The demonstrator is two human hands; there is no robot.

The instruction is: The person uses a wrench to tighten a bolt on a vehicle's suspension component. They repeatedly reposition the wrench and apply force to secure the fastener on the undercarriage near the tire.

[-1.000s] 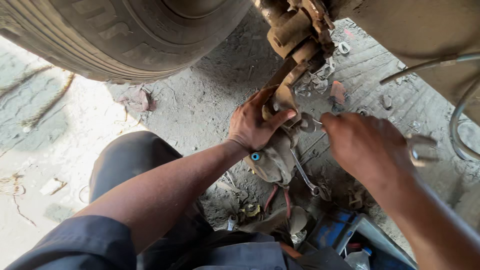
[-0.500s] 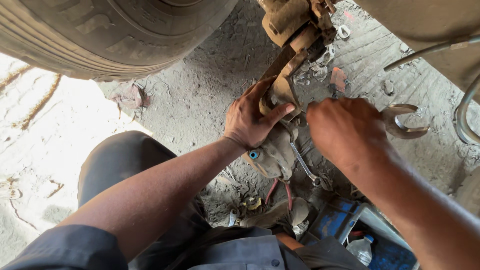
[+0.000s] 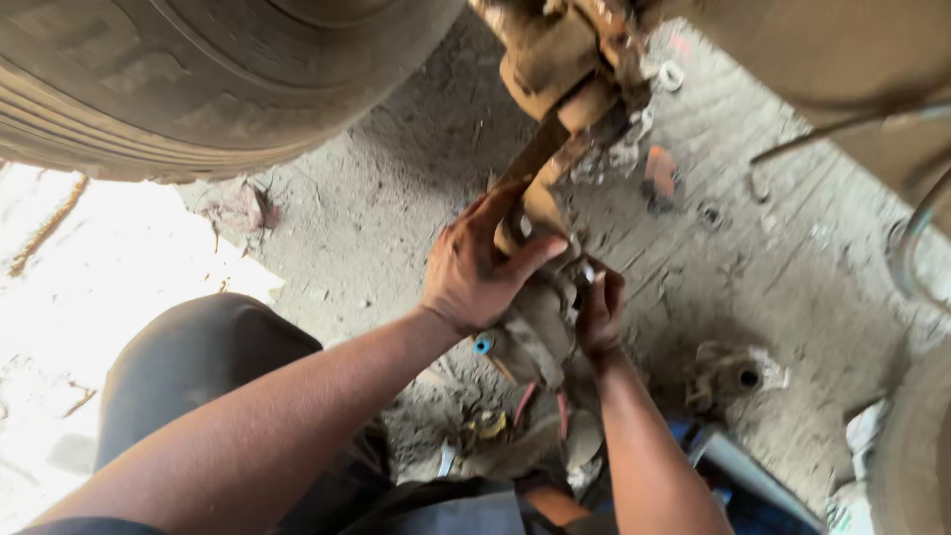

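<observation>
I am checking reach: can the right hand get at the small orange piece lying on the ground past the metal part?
Probably not as things stand: the right hand is low against the rusty metal part, which stands between it and the orange piece.

Both hands, the left hand (image 3: pixel 475 272) and the right hand (image 3: pixel 599 312), are bare and smudged with grime, the forearms behind them uncovered, a grey-blue rolled sleeve (image 3: pixel 89 525) far back on the left arm, dark grey trousers (image 3: pixel 188 376) below it.
</observation>
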